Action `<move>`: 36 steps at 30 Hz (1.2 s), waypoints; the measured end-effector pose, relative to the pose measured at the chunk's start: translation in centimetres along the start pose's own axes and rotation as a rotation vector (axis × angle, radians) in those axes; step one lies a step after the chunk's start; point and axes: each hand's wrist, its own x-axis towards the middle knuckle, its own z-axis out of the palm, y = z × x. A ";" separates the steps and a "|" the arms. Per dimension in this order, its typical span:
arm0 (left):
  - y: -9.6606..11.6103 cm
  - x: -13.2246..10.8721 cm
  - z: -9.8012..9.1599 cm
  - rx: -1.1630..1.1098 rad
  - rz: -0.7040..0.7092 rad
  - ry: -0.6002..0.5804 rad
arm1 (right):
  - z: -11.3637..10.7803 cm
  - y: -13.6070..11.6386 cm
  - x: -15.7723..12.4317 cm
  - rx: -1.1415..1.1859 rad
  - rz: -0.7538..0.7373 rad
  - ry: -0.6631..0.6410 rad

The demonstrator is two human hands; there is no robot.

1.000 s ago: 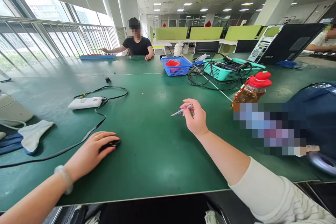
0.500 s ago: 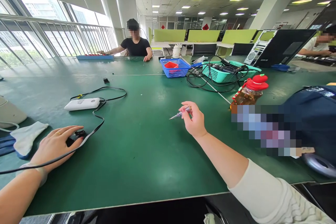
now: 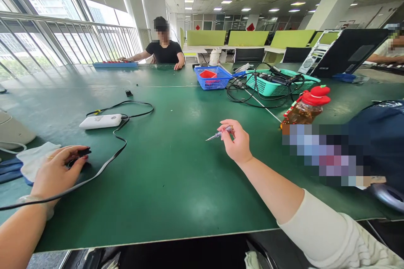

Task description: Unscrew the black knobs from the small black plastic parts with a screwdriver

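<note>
My right hand (image 3: pixel 236 143) is raised over the middle of the green table (image 3: pixel 176 176) and pinches a small screwdriver (image 3: pixel 217 133) whose metal tip points left. My left hand (image 3: pixel 57 172) rests on the table at the left, fingers curled over a small black object (image 3: pixel 82 152) that it grips from above. A black cable (image 3: pixel 104 164) runs under my left wrist toward a white power bank (image 3: pixel 101 121). A white glove (image 3: pixel 34 157) lies just left of my left hand.
A blue basket (image 3: pixel 212 77) with a red tray and a teal basket (image 3: pixel 277 82) of cables stand at the back. A red-capped bottle (image 3: pixel 304 111) is at the right, beside a dark bag (image 3: pixel 375 134). A person in black sits at the far end.
My left hand has slid the small black object leftward across the table, from near the centre to beside the white glove. My right hand has stayed nearly still with the screwdriver.
</note>
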 end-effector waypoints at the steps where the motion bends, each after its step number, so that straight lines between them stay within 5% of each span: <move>1: -0.1 -0.1 -0.1 -0.040 -0.016 0.038 | 0.0 0.0 0.0 -0.002 -0.001 0.000; 8: -0.4 -0.3 -0.1 -0.256 -0.086 0.140 | -0.1 0.2 -0.1 -0.009 0.007 0.001; 14: -0.2 -0.7 -0.7 -0.223 -0.167 0.188 | -0.1 0.1 -0.1 -0.021 0.006 0.004; 18: 0.0 -1.0 -1.5 -0.147 -0.272 0.107 | -0.1 0.0 -0.1 -0.014 0.016 -0.002; 26: -2.0 0.0 -1.4 -0.019 -0.017 -0.091 | -0.2 0.0 -0.1 -0.006 0.020 -0.006; 36: -1.9 0.3 -1.4 0.008 -0.066 -0.177 | -0.2 -0.1 0.0 0.005 0.012 -0.023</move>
